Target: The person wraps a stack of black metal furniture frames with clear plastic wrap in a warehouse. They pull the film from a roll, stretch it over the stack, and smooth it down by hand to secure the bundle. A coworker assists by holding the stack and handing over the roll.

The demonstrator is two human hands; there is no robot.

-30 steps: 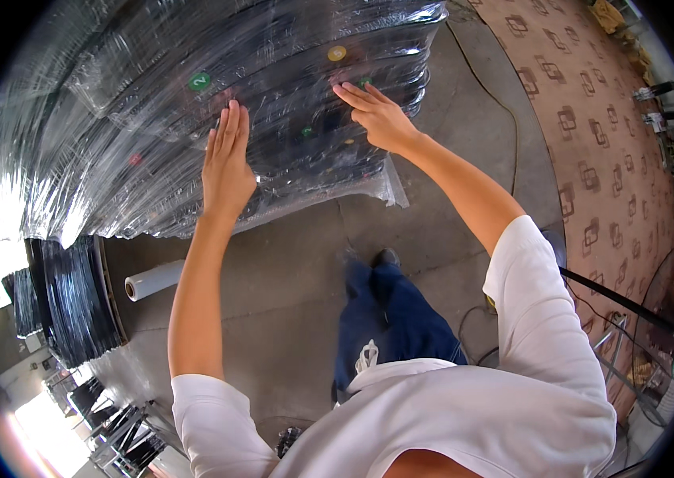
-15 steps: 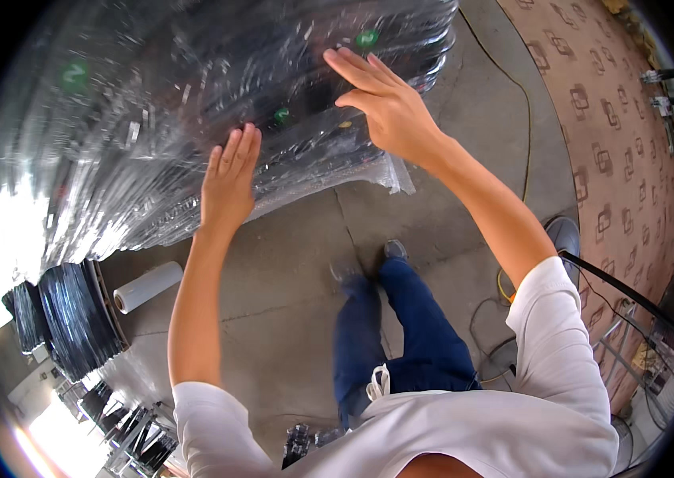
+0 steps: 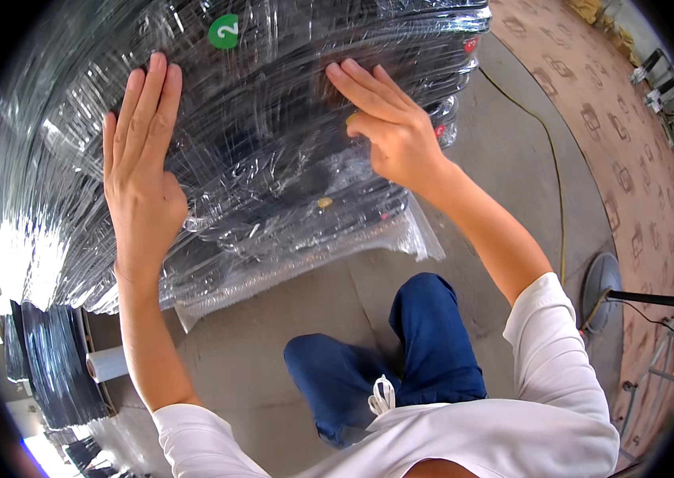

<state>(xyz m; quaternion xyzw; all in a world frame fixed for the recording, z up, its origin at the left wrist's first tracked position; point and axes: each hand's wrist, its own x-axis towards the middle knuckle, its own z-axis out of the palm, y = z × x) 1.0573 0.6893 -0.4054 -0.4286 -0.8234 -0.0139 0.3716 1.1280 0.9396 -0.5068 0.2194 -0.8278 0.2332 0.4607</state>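
A large stack of dark goods wrapped in clear stretch film fills the upper left of the head view. Round stickers, one of them green, show through the film. My left hand lies against the wrapped side with its fingers stretched out. Farther right, my right hand rests on the film, index and middle fingers extended and thumb apart. Neither hand holds anything. Along the stack's bottom edge hangs a loose flap of clear bubble-textured plastic.
At the lower left a white roll of film lies by another wrapped dark bundle. A yellow cable runs over the concrete floor on the right. Beyond it are a round stand base and a brown patterned sheet.
My left hand has moved left and farther up the wrapped side. My knees are now bent, closer to the stack. The right hand stays against the film.
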